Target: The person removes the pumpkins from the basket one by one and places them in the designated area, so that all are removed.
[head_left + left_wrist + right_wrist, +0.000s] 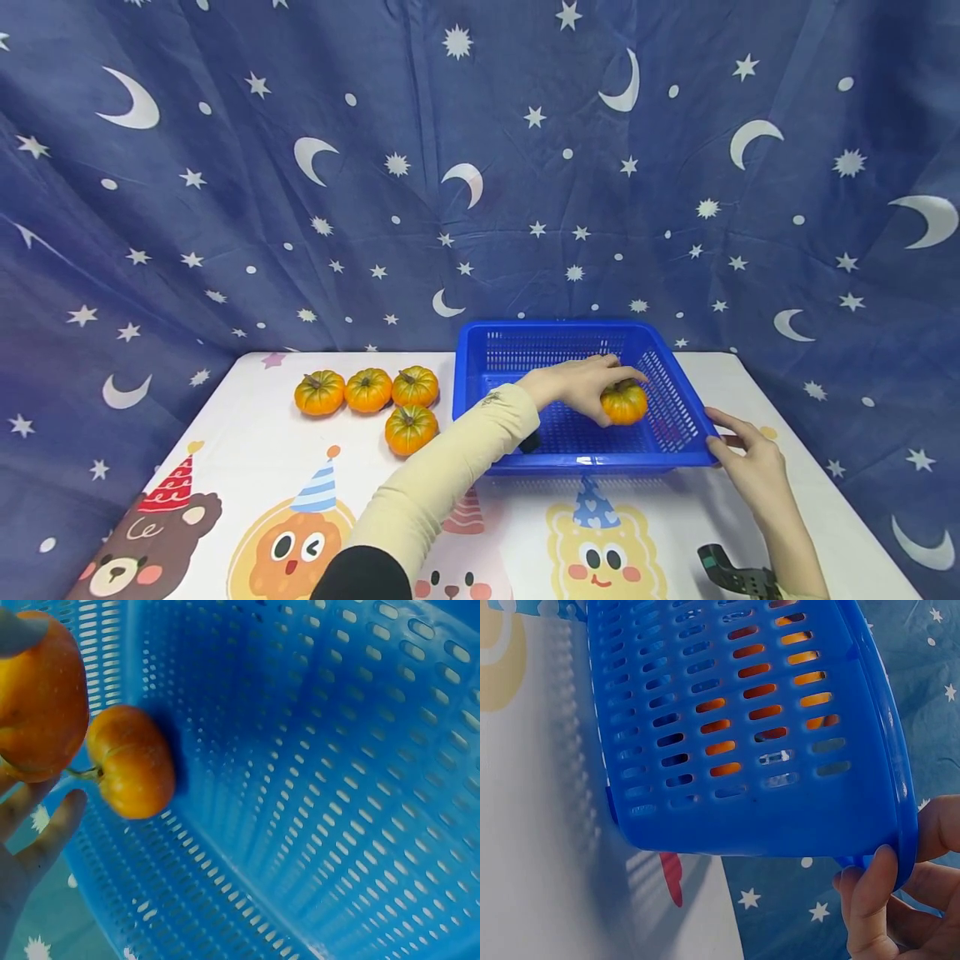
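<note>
My left hand [588,387] reaches into the blue plastic basket [577,460] and grips a small orange pumpkin [625,404] near its right side. The left wrist view shows this held pumpkin [45,701] close up, partly cut off by the frame. Beyond it a second pumpkin [136,763] lies inside the basket, its stem toward my fingers; the head view hides it. My right hand [753,458] pinches the basket's rim at the near right corner, thumb and fingers on either side. Orange shows through the slots of the basket wall [690,825] in the right wrist view.
Left of the basket, several more pumpkins sit on the white table: three in a back row and one pumpkin [411,431] in front. Cartoon animals decorate the tablecloth [525,533]. A blue curtain [525,167] with moons and stars hangs behind the table.
</note>
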Available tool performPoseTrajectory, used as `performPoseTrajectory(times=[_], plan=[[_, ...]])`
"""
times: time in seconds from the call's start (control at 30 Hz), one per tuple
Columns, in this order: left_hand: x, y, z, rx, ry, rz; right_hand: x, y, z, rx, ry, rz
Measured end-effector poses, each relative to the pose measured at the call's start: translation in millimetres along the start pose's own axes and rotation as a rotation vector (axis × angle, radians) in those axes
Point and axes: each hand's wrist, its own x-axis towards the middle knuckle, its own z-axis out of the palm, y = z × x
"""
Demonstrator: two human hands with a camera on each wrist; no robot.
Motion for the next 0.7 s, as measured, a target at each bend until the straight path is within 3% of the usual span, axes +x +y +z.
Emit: performPoseTrajectory(times=[0.47,0.7], plan=[[-42.2,-9.8,-31.4,-0.04,0.113,-0.034,0.0,-2.0,1.5,-0.017,0.006,-0.014],[-63.9,-11.6,-44.3,-0.01,0.145,-0.048,-1.9,-0.8,0.0,0.003,0.007,-0.021]])
